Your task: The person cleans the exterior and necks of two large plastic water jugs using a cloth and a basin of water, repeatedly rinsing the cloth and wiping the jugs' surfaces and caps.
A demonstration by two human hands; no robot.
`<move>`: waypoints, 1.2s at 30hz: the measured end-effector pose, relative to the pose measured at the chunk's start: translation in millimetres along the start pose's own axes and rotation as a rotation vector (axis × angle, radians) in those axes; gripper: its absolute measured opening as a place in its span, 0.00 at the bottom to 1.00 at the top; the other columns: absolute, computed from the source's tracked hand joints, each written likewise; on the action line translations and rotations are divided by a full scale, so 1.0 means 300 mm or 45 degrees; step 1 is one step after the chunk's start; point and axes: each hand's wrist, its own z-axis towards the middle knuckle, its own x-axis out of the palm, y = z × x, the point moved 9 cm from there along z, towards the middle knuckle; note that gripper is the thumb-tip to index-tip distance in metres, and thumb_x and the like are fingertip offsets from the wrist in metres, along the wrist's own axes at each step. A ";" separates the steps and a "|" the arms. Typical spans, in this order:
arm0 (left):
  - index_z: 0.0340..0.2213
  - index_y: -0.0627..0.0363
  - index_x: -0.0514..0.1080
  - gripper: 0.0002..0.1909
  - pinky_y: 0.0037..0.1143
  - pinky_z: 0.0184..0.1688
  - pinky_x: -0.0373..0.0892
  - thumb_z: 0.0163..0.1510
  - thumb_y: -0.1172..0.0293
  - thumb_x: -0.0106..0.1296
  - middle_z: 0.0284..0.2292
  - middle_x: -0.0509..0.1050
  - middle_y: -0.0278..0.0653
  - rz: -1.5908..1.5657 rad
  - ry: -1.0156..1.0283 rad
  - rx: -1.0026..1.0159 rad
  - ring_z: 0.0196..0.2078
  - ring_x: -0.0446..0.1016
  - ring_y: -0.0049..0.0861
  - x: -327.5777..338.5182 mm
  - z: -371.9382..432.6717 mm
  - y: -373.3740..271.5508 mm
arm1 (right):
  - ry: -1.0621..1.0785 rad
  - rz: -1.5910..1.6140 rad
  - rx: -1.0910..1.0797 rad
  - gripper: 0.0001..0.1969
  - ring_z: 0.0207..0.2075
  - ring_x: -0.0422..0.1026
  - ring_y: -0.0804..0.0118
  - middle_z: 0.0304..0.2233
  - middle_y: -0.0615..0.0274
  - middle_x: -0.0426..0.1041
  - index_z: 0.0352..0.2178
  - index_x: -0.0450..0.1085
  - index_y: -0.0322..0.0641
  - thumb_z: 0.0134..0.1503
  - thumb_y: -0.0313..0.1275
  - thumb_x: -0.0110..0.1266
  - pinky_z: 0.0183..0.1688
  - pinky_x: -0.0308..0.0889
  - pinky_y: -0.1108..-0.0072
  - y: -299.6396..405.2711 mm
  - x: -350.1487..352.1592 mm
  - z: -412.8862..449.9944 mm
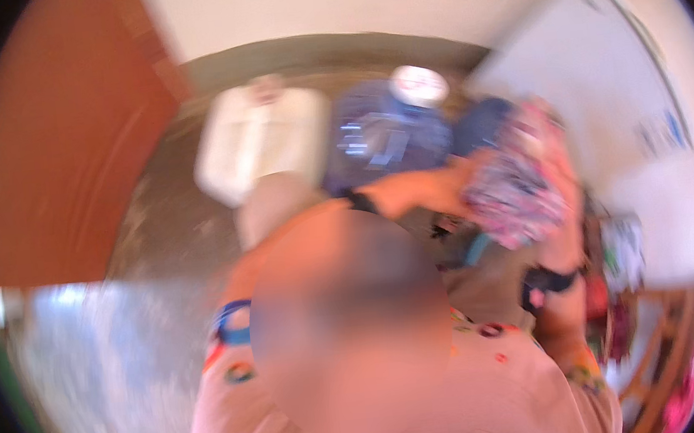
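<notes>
A bunched pink, grey and white patterned cloth [516, 200] is between my two hands, right of the picture's middle. My left hand [467, 180] reaches across from the left and holds the cloth's left side, with a black band at the wrist. Against the cloth's right side lies my right hand [561, 167], fingers pointing up, the forearm below wearing a black band. Motion blur hides the exact placing of the fingers. Just beyond the cloth is a dark blue rounded thing [483, 123], too blurred to name.
A whitish plastic jerrycan [265, 143] and a bluish translucent container [386, 134] with a white lid [419, 85] stand on the floor near the wall. A reddish-brown panel [70, 136] is at left, a pale panel [584, 81] at right. Wooden furniture [663, 342] stands lower right.
</notes>
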 end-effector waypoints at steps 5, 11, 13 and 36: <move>0.42 0.60 0.63 0.27 0.34 0.42 0.65 0.39 0.64 0.56 0.40 0.68 0.53 0.468 -0.165 -0.369 0.42 0.67 0.46 0.008 0.021 0.077 | -0.007 -0.382 0.130 0.26 0.48 0.62 0.65 0.50 0.59 0.60 0.54 0.51 0.42 0.55 0.38 0.43 0.49 0.57 0.71 -0.109 -0.056 -0.084; 0.39 0.59 0.65 0.20 0.35 0.32 0.67 0.38 0.78 0.46 0.31 0.71 0.49 -0.040 -0.512 -0.689 0.27 0.72 0.41 -0.094 -0.042 -0.066 | 0.105 -0.405 0.360 0.29 0.49 0.61 0.58 0.51 0.57 0.59 0.55 0.50 0.43 0.54 0.40 0.46 0.50 0.56 0.67 -0.258 -0.182 -0.092; 0.37 0.58 0.66 0.16 0.30 0.34 0.66 0.43 0.78 0.44 0.30 0.71 0.44 -0.118 -0.710 -0.781 0.30 0.70 0.33 -0.130 -0.129 -0.235 | 0.182 -0.374 0.431 0.30 0.49 0.61 0.56 0.52 0.56 0.59 0.55 0.49 0.43 0.54 0.40 0.47 0.51 0.56 0.66 -0.305 -0.183 -0.083; 0.38 0.54 0.65 0.12 0.30 0.30 0.64 0.50 0.77 0.38 0.28 0.68 0.40 -0.623 -1.080 -0.608 0.30 0.66 0.30 -0.094 -0.046 0.051 | 0.344 1.281 0.713 0.20 0.49 0.62 0.64 0.50 0.65 0.62 0.49 0.58 0.46 0.57 0.40 0.42 0.45 0.65 0.70 -0.654 -0.039 0.016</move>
